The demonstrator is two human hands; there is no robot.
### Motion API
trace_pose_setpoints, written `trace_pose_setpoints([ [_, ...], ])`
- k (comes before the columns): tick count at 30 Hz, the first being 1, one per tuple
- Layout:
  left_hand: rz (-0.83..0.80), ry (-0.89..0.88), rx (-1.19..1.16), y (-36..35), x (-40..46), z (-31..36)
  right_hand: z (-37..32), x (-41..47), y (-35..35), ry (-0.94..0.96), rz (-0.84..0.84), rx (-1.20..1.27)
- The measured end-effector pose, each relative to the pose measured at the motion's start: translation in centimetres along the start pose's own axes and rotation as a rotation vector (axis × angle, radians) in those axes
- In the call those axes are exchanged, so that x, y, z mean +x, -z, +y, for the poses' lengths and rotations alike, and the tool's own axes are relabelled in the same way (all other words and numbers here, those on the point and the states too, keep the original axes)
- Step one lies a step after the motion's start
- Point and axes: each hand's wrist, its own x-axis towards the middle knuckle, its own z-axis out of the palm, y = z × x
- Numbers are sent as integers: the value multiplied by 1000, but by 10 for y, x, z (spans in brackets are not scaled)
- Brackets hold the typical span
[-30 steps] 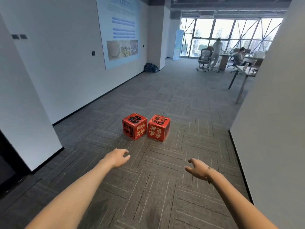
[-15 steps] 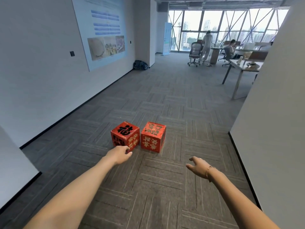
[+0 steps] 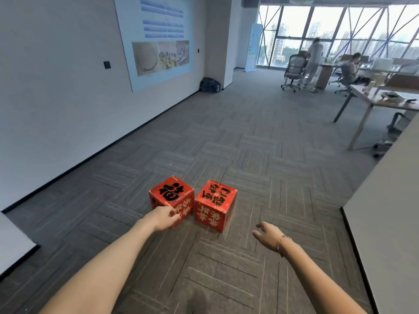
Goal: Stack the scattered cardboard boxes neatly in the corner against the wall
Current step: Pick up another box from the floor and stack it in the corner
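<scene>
We see two red boxes side by side on the carpet: our left hand touches the left box, grip unclear; right hand hangs relaxed near the right box.

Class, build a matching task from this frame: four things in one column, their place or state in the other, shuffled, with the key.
Things
1. left box
2. right box
3. right hand
4. backpack

Places or states
A. on the carpet, no hand touching it
B. against the far wall's corner
C. left hand at its near edge
D. over the floor, fingers relaxed, holding nothing

Pairs: 1-C, 2-A, 3-D, 4-B
</scene>
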Motion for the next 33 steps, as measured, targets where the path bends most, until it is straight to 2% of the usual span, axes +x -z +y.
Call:
trace_pose_setpoints([
  [5,26,7,-35,22,79,8,-12,81,26,-14,-15,2],
  [10,-89,8,-121,37,168,2,-26,164,40,-44,5,55],
  [17,-172,-21,-50,72,317,-12,-49,286,52,-166,40,158],
  [24,-178,-78,-23,116,440,-16,-77,377,62,-273,25,200],
  [33,-284,24,-43,81,576,-11,-51,502,43,-401,-41,334],
])
